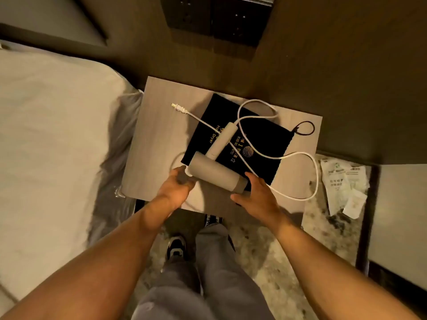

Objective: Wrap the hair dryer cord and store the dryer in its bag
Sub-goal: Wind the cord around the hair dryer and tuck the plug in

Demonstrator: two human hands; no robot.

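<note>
A grey hair dryer (213,173) lies across the near part of a black drawstring bag (256,139) with gold lettering, on a small wooden table (159,139). Its handle points away from me. The white cord (309,162) runs loose in loops over the bag and past the table's right edge, and the plug (178,108) rests at the table's far left. My left hand (176,185) grips the barrel's left end. My right hand (256,192) cups the barrel's right end, fingers against it. The bag's drawstring loop (306,128) lies at the right.
A bed with white sheets (50,139) stands close on the left. Dark wall panelling (323,65) rises behind the table. Crumpled plastic packaging (344,188) lies on the speckled floor to the right. My legs and shoes (178,248) are below the table's near edge.
</note>
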